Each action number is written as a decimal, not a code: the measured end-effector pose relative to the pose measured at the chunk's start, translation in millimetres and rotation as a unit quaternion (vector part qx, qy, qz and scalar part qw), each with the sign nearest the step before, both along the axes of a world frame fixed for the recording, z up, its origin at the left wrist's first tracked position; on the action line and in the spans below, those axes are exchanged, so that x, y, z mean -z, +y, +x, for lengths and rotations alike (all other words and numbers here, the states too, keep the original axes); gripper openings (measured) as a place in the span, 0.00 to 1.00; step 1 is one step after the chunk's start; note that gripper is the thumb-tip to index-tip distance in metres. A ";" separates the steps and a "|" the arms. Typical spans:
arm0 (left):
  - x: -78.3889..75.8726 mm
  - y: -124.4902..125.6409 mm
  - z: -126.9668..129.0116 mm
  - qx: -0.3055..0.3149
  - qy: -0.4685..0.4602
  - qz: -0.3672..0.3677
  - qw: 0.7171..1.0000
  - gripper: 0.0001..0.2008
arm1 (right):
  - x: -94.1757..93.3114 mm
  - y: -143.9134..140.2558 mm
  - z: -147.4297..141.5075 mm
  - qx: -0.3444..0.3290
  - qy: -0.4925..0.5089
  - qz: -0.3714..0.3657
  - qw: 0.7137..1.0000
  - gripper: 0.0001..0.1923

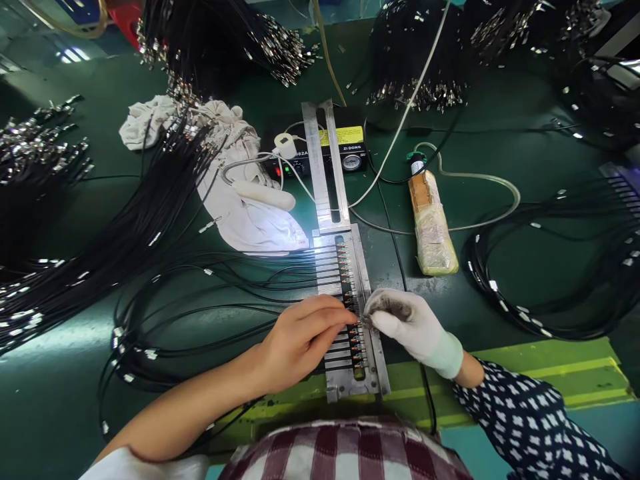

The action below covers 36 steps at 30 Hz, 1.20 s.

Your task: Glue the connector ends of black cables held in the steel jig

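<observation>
A slotted metal fixture [361, 273] lies lengthwise before me, with several black cables [327, 272] laid across it, their stripped ends in a row. My bare left hand [305, 337] reaches over the fixture from the left, thumb and forefinger pinched at one cable end. From the right comes my right hand [413, 327] in a white glove with dark-stained fingertips. Its fingers are closed at the fixture's right edge, almost touching the left fingertips. What the gloved fingers hold is too small to make out.
Behind the fixture stands a black control box [353, 143] with a gauge. A wrapped bottle-like tool [433, 220] with a tube lies to the right. White cloth [240, 213] and bundles of black cables [145, 200] lie left; a coiled cable bundle [500, 307] lies right.
</observation>
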<state>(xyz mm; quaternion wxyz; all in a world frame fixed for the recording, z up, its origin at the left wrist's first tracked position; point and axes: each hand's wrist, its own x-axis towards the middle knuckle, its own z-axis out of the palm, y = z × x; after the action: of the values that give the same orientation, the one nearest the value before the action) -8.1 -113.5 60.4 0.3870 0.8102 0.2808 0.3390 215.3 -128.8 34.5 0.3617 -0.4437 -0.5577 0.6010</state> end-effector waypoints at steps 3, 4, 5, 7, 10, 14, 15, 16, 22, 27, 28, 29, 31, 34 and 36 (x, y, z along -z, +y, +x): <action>1.9 1.2 -0.4 -0.002 0.001 -0.008 1.000 0.16 | 0.9 -0.8 0.1 0.006 0.005 -0.028 1.000 0.17; 2.7 1.5 -0.4 -0.004 0.003 -0.011 1.000 0.16 | 1.1 -0.9 -0.1 0.011 0.009 -0.043 0.999 0.18; 3.7 1.7 -0.2 -0.007 0.007 -0.015 1.000 0.16 | 1.1 -1.0 -0.4 0.017 0.011 -0.058 0.998 0.19; 5.8 1.9 0.4 -0.012 0.015 -0.019 1.000 0.15 | 0.7 -0.7 -1.7 0.030 0.009 -0.086 0.996 0.20; 8.1 2.2 0.3 -0.018 0.035 -0.023 0.999 0.14 | -0.3 0.6 -4.3 0.047 -0.002 -0.110 0.993 0.20; 9.6 5.9 -8.0 -0.039 0.094 -0.027 0.994 0.10 | 1.3 2.7 -5.8 0.067 -0.008 -0.116 0.991 0.20; 10.5 7.7 -11.7 -0.046 0.107 -0.020 0.993 0.09 | 2.8 3.2 -5.2 0.071 -0.014 -0.113 0.991 0.19; 12.0 9.9 -15.8 -0.054 0.117 -0.011 0.992 0.07 | 4.7 3.7 -4.3 0.076 -0.022 -0.105 0.991 0.19; 29.5 21.2 -31.9 -0.094 0.149 0.032 0.984 0.06 | 17.1 9.9 4.4 0.120 -0.027 -0.059 0.991 0.17; 41.4 24.1 -30.3 -0.106 0.161 0.068 0.979 0.08 | 19.0 13.7 6.2 0.129 -0.039 -0.052 0.990 0.18; 42.9 24.5 -30.0 -0.105 0.172 0.075 0.977 0.08 | 19.1 13.8 6.2 0.129 -0.040 -0.050 0.990 0.18; 44.2 24.8 -29.9 -0.102 0.182 0.080 0.975 0.09 | 19.3 13.7 6.2 0.131 -0.042 -0.048 0.989 0.18; 46.3 25.6 -30.2 -0.094 0.196 0.090 0.972 0.10 | 19.4 13.4 6.2 0.131 -0.045 -0.047 0.989 0.18; 48.6 27.1 -30.9 -0.077 0.199 0.100 0.972 0.11 | 19.4 13.2 6.4 0.129 -0.048 -0.048 0.989 0.18; 49.5 28.4 -30.7 -0.066 0.199 0.104 0.972 0.11 | 19.2 13.3 6.6 0.128 -0.047 -0.048 0.990 0.19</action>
<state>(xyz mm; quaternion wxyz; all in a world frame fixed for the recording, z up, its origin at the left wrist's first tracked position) -38.8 -85.1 10.9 0.2143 0.8769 0.3678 0.2233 221.9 -115.6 15.3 0.3873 -0.5560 -0.4833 0.5543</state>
